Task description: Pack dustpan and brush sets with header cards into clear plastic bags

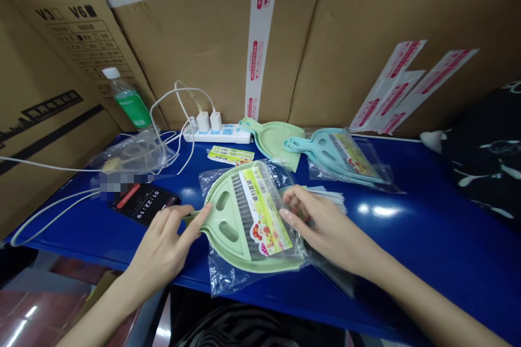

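A light green dustpan-and-brush set (238, 222) with a colourful label card lies in a clear plastic bag (228, 276) at the near edge of the blue table (427, 227). My left hand (166, 244) pinches the set's handle end, fingers closed on it. My right hand (321, 222) rests at the bag's right edge, fingers curled on the plastic next to a stack of clear bags (329, 195).
Behind lie a bare green dustpan (277, 141), a bagged blue set (345, 157), a loose label card (230, 155), a power strip (215, 133) with chargers and cables, a phone showing a timer (142, 203), a bottle (128, 100) and cardboard boxes (366, 38). A dark patterned cloth (484, 162) sits right.
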A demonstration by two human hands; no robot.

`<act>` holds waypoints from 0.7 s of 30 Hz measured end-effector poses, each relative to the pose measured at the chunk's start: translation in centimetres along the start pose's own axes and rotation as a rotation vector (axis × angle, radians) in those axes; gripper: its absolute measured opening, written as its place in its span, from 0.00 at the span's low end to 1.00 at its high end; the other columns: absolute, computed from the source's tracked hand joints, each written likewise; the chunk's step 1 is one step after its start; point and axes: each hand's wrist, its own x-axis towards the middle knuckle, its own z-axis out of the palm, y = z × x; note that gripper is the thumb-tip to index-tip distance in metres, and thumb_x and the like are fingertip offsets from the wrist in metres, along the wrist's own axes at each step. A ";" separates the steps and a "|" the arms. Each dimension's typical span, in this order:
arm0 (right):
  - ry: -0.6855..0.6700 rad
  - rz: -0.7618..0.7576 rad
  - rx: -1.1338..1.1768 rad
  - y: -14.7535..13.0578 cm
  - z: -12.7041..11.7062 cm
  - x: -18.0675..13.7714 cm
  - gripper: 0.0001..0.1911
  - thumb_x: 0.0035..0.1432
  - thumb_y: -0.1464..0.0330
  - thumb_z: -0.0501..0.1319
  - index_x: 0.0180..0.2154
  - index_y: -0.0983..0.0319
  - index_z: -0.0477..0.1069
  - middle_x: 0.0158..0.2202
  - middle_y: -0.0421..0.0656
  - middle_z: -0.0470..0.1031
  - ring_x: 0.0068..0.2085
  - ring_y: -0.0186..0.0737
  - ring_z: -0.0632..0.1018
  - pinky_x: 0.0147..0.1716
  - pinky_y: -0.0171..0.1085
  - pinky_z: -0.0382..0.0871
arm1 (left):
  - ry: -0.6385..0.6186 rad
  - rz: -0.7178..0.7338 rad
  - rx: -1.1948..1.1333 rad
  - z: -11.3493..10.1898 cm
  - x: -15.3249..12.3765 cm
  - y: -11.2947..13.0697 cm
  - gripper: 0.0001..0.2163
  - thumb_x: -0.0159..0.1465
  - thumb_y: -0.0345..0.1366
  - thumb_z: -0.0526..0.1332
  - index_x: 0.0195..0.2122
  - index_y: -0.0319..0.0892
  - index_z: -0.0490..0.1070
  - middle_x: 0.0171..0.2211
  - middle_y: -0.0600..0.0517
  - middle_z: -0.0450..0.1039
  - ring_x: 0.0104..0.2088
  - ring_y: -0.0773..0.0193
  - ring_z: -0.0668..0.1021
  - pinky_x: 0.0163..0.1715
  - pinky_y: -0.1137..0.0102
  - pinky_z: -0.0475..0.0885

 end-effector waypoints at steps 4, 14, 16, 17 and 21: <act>-0.029 0.065 0.113 0.1 0.4 0.2 0.08 0.58 0.64 0.56 0.36 0.57 0.57 0.22 0.33 0.66 0.23 0.36 0.70 0.23 0.35 0.62 | 0.010 -0.005 -0.034 0.0 0.1 0.3 0.27 0.64 0.23 0.51 0.63 0.47 0.55 0.37 0.47 0.69 0.37 0.60 0.73 0.39 0.68 0.71; 0.230 -0.044 -0.103 2.7 -3.0 2.2 0.13 0.59 0.69 0.51 0.38 0.59 0.73 0.35 0.46 0.80 0.35 0.44 0.79 0.32 0.40 0.71 | -0.055 -0.044 -0.123 0.1 -2.1 -0.8 0.26 0.65 0.23 0.48 0.64 0.45 0.55 0.38 0.46 0.69 0.38 0.59 0.73 0.38 0.68 0.71; 0.241 -0.075 -0.201 2.7 -3.3 3.7 0.15 0.59 0.71 0.51 0.40 0.59 0.75 0.37 0.46 0.80 0.38 0.45 0.80 0.36 0.42 0.71 | -0.065 -0.048 -0.140 -0.1 -2.7 -1.2 0.28 0.64 0.22 0.47 0.65 0.46 0.54 0.38 0.46 0.69 0.38 0.60 0.73 0.38 0.68 0.71; 0.212 -0.084 -0.227 2.6 -3.3 4.7 0.15 0.59 0.71 0.52 0.42 0.60 0.75 0.36 0.45 0.81 0.36 0.44 0.80 0.35 0.42 0.71 | -0.067 -0.051 -0.146 -0.2 -3.0 -1.4 0.28 0.64 0.21 0.47 0.65 0.47 0.53 0.38 0.46 0.69 0.38 0.60 0.73 0.38 0.68 0.71; 0.105 -0.078 -0.240 1.6 -2.3 9.8 0.14 0.58 0.74 0.56 0.44 0.62 0.74 0.31 0.42 0.80 0.32 0.41 0.79 0.36 0.40 0.71 | -0.095 -0.074 -0.160 -0.3 -4.0 -1.6 0.30 0.64 0.21 0.47 0.66 0.48 0.49 0.39 0.46 0.68 0.39 0.60 0.72 0.38 0.69 0.71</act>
